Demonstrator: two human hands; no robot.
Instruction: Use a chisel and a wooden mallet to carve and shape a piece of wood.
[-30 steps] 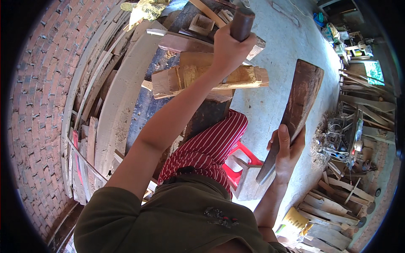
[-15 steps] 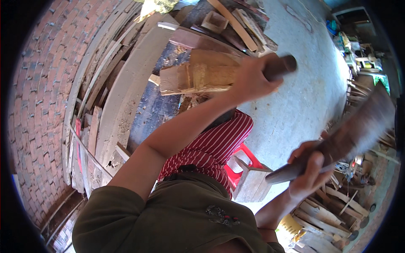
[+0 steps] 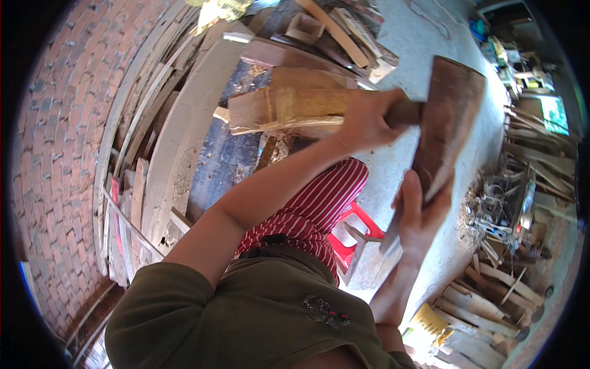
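My left hand (image 3: pixel 372 120) is closed round a thick, dark wooden tool handle (image 3: pixel 405 114); its other end is hidden behind the hand. In my right hand (image 3: pixel 424 215) I grip the narrow part of a dark brown, paddle-shaped wooden mallet (image 3: pixel 452 98). The mallet's broad head stands up against the end of the handle, apparently touching it. Its lower end, below my fingers, is blurred. Just left of my left hand lies a thick yellow-brown wooden workpiece (image 3: pixel 295 107), with wood shavings (image 3: pixel 279 147) beneath its near edge.
The workpiece rests over a worn blue surface (image 3: pixel 221 160). Long planks (image 3: pixel 190 111) lean along a brick wall (image 3: pixel 67 123) at left. A red plastic stool (image 3: pixel 369 218) and wooden box stand by my knee. Scrap wood (image 3: pixel 491 301) and a yellow basket (image 3: pixel 427 323) lie at right.
My right hand has swung the mallet leftward and turned it more upright, from well apart to against the tool handle. The left hand has stayed nearly in place, keeping its grip.
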